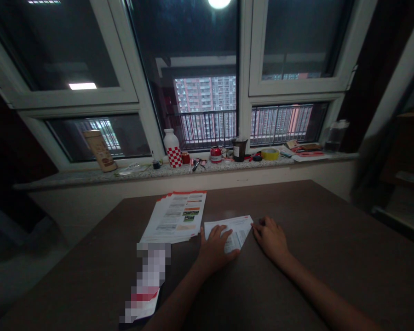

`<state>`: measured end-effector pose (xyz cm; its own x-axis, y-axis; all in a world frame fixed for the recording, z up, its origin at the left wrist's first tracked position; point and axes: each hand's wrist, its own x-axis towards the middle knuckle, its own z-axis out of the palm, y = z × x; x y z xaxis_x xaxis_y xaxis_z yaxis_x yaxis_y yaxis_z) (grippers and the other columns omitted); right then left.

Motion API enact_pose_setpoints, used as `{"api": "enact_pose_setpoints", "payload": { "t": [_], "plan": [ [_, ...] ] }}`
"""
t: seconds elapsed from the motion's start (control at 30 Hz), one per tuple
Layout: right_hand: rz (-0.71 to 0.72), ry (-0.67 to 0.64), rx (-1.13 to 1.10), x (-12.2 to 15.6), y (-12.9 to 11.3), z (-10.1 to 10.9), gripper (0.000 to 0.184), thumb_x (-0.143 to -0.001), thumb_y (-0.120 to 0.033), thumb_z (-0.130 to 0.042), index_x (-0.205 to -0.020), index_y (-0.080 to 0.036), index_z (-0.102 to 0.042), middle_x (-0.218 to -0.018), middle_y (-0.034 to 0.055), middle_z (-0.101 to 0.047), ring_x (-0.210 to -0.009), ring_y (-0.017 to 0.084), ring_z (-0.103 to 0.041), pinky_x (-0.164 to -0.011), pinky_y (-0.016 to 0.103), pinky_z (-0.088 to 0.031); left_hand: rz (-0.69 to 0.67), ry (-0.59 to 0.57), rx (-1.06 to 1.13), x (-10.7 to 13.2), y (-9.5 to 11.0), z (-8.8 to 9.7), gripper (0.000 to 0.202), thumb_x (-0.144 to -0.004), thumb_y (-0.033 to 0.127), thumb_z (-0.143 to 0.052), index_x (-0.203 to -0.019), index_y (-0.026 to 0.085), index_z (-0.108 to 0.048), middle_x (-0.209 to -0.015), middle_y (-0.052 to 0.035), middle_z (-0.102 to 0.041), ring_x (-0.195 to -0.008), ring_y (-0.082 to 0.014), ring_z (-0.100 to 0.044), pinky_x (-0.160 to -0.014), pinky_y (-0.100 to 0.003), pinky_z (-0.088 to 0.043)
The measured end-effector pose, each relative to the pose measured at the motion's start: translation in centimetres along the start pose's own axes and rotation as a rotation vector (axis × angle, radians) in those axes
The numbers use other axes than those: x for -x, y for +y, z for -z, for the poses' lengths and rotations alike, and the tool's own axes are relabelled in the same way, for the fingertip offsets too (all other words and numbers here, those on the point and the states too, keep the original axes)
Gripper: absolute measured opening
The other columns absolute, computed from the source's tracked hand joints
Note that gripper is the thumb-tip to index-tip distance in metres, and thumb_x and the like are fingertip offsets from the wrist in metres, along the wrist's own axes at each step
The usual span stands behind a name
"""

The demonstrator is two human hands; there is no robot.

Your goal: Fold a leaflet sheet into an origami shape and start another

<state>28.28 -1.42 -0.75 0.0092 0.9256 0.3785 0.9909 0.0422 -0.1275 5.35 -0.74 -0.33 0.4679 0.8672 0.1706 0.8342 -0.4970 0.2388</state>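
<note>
Dark brown worktop [334,262] bears both hands in the near field. Nearest the viewer, at lower left, lies a pixelated sheet [145,287] with a red band; its printing cannot be read. The left hand [216,250] rests palm down, fingers extended and slightly parted, on a folded white paper [239,228], pressing on it without gripping. The right hand [271,239] is loosely curled, its fingertips [255,228] touching the paper's pointed right end; no hold is evident. The paper lies directly ahead of the hands, its long axis running left to right and rising slightly rightward. The left hand covers its body and is therefore the nearer hand; the right stands at its tip. Just left of the paper, a fanned stack of printed leaflets [175,216] with orange-red headings rests on the worktop. Farther off, a speckled stone window sill [72,180] carries a tan canister [100,151], a red-and-white checked bottle [172,149], scissors [196,164], a red can [215,154], a dark cup [239,149], a roll of yellow tape [270,154] and a glass jar [335,136]. Beyond stand white window frames [72,99], a balcony railing [207,131] and a tower block [203,99].
</note>
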Motion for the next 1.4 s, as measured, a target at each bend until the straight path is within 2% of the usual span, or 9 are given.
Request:
{"api": "enact_pose_setpoints", "payload": {
  "t": [0.2,0.4,0.6,0.73,0.83,0.97,1.13,1.3,1.4],
  "plan": [
    [-0.005,0.037,0.087,-0.2,0.0,0.0,0.03,-0.095,-0.034,-0.044,-0.107,-0.028,-0.07,-0.105,0.012,-0.057,-0.102,0.026,-0.052,-0.078,0.036,-0.043,0.011,-0.015,-0.006,0.0,0.1,0.2,0.066,-0.079,0.064,-0.055,-0.136,0.033,-0.044,-0.148,-0.005,-0.039,-0.137,-0.0345,-0.029,-0.108,-0.071,0.0],
    [-0.02,-0.006,0.125,-0.3,-0.6,0.2,0.031,-0.095,-0.03,-0.041,-0.109,-0.027,-0.068,-0.106,0.0145,-0.056,-0.099,0.029,-0.053,-0.072,0.037,-0.045,0.003,-0.003,0.002,0.1,0.2,0.2,0.065,-0.08,0.065,-0.053,-0.136,0.033,-0.044,-0.147,-0.0048,-0.04,-0.137,-0.0341,-0.029,-0.108,-0.071,0.001],
    [-0.017,0.017,0.129,-0.1,-0.3,0.0,0.03,-0.095,-0.028,-0.041,-0.11,-0.03,-0.067,-0.113,0.0121,-0.056,-0.1,0.027,-0.053,-0.073,0.035,-0.046,0.015,-0.01,-0.005,0.1,0.4,0.3,0.066,-0.079,0.063,-0.054,-0.136,0.03,-0.046,-0.148,-0.006,-0.04,-0.137,-0.0335,-0.029,-0.112,-0.065,-0.003],
    [0.0,0.048,0.076,0.0,0.2,-0.1,0.028,-0.094,-0.029,-0.044,-0.111,-0.029,-0.067,-0.12,0.0108,-0.055,-0.105,0.026,-0.053,-0.081,0.037,-0.045,-0.006,0.007,-0.006,0.1,0.3,0.1,0.065,-0.081,0.062,-0.053,-0.136,0.029,-0.046,-0.147,-0.0055,-0.041,-0.137,-0.0326,-0.029,-0.112,-0.064,-0.008],
    [0.082,0.073,-0.005,-0.1,0.4,-0.1,0.029,-0.093,-0.027,-0.046,-0.116,-0.027,-0.065,-0.126,0.0105,-0.053,-0.11,0.025,-0.052,-0.088,0.036,-0.044,-0.029,0.051,0.007,0.2,0.1,-0.3,0.064,-0.081,0.062,-0.054,-0.135,0.03,-0.046,-0.145,-0.0049,-0.043,-0.136,-0.0312,-0.031,-0.112,-0.064,-0.008],
    [0.211,-0.008,-0.111,-0.3,0.3,-0.2,0.028,-0.093,-0.028,-0.047,-0.112,-0.025,-0.067,-0.118,0.0081,-0.061,-0.106,0.024,-0.055,-0.09,0.036,-0.042,-0.053,0.084,0.023,0.3,0.2,-0.6,0.062,-0.082,0.062,-0.052,-0.134,0.029,-0.047,-0.143,-0.0061,-0.045,-0.135,-0.0303,-0.032,-0.114,-0.06,-0.009],
    [0.177,-0.041,-0.188,-0.7,0.1,-0.4,0.025,-0.092,-0.03,-0.049,-0.105,-0.022,-0.068,-0.11,0.0072,-0.064,-0.102,0.022,-0.056,-0.089,0.034,-0.042,-0.06,0.09,0.011,0.2,0.5,-0.5,0.059,-0.083,0.06,-0.053,-0.133,0.027,-0.049,-0.141,-0.0067,-0.047,-0.133,-0.0315,-0.034,-0.113,-0.058,-0.014],
    [0.113,-0.065,-0.222,-1.0,0.0,-0.4,0.023,-0.088,-0.033,-0.053,-0.102,-0.022,-0.067,-0.107,0.0076,-0.062,-0.102,0.023,-0.055,-0.087,0.033,-0.042,-0.087,0.116,0.018,-0.2,0.2,-0.3,0.043,-0.087,0.046,-0.054,-0.126,0.028,-0.054,-0.133,-0.0047,-0.054,-0.125,-0.0271,-0.043,-0.113,-0.053,-0.02],
    [0.094,-0.108,-0.256,-1.0,0.0,-0.4,0.026,-0.085,-0.035,-0.057,-0.104,-0.022,-0.066,-0.108,0.0082,-0.06,-0.104,0.024,-0.054,-0.09,0.034,-0.041,-0.095,0.133,0.006,-0.3,0.1,-0.8,0.041,-0.089,0.042,-0.051,-0.127,0.026,-0.053,-0.136,-0.0059,-0.051,-0.129,-0.0261,-0.04,-0.113,-0.051,-0.023]
  ]
}}
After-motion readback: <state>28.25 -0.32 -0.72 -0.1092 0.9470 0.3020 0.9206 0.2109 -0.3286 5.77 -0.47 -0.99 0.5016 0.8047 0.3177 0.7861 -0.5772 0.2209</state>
